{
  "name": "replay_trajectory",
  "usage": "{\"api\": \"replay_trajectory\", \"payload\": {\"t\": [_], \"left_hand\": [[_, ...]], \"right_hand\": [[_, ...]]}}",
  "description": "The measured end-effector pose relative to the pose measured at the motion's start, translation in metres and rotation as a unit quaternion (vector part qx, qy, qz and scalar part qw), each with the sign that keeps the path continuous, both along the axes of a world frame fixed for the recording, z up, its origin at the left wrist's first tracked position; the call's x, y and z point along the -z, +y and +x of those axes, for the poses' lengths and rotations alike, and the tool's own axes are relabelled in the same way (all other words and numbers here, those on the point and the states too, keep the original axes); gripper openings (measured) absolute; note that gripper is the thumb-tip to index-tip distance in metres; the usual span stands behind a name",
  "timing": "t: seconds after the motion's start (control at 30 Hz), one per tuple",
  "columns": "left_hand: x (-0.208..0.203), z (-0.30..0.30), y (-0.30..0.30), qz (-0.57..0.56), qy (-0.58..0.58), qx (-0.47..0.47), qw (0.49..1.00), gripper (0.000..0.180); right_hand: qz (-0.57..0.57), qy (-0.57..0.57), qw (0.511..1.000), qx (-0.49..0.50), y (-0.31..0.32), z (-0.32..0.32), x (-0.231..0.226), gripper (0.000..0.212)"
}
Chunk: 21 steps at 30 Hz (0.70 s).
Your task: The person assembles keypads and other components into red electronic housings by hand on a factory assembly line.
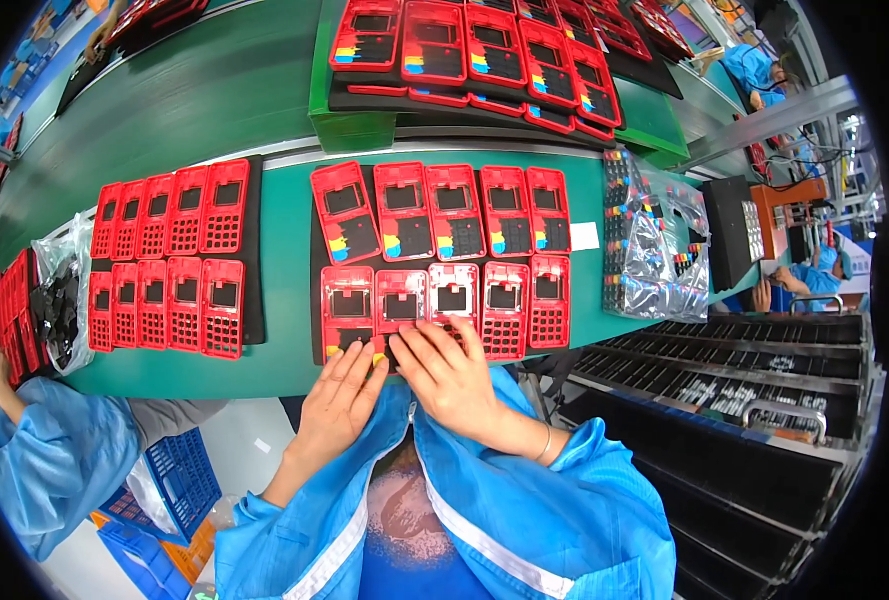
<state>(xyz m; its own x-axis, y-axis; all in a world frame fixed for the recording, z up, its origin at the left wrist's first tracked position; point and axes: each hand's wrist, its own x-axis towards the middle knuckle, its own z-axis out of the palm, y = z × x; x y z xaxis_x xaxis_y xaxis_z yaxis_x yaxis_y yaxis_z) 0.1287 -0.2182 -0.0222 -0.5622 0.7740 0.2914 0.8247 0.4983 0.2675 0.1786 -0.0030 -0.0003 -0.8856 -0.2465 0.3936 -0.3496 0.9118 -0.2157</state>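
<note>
Ten red phone covers point(454, 212) lie in two rows of five on a black mat point(319, 260). The left hand point(337, 400) and right hand point(452, 372) rest on the front row, fingers pressed together, pinching nothing.

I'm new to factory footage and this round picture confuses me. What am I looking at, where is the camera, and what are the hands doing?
The camera sits on a worker's head and looks down through a fisheye lens, so straight edges bend. The two bare hands are the worker's own: the left hand and the right hand both press on a red phone housing in the near row of a black tray on the green table. More red keypad frames lie to the left, and bags of small parts to the right. Neither hand lifts anything.
</note>
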Motion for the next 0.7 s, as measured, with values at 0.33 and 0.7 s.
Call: {"api": "replay_trajectory", "payload": {"t": [0.33,0.7], "left_hand": [[-0.006,0.001,0.007,-0.006,0.011,0.016,1.0,0.039],[-0.011,-0.002,0.011,-0.014,0.015,0.041,0.999,0.045]], "right_hand": [[-0.186,0.01,0.982,0.014,0.012,-0.02,0.004,0.041],[-0.177,0.033,0.984,0.011,0.028,-0.017,0.002,0.037]]}}
